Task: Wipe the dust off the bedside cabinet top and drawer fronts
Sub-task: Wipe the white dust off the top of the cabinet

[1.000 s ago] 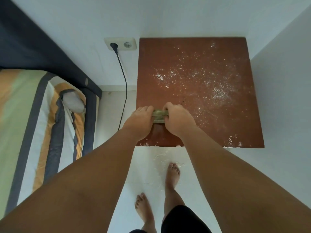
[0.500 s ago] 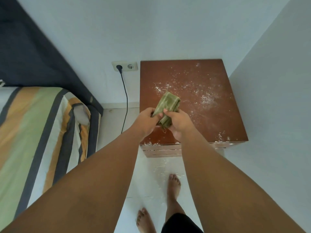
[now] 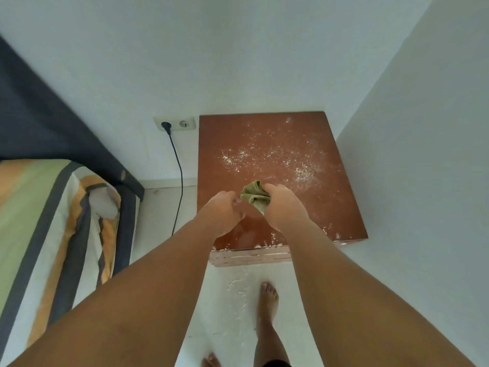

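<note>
- Cloth [image 3: 254, 197]: green, bunched, held above cabinet top [image 3: 267, 144] near its front; long axis indistinct.
- Right hand [image 3: 284, 207]: clenched around cloth.
- Left hand [image 3: 222, 211]: fingertips pinching cloth's left edge.
- White dust [image 3: 277, 157]: scattered mid-top.

A striped bed [image 3: 47, 234] in green, orange and grey fills nine o'clock, its dark headboard [image 3: 53, 133] running toward ten. A white wall socket [image 3: 175, 124] sits at eleven, with a black plug and cable [image 3: 179, 176] hanging down to the pale floor [image 3: 232, 300] at six.
</note>
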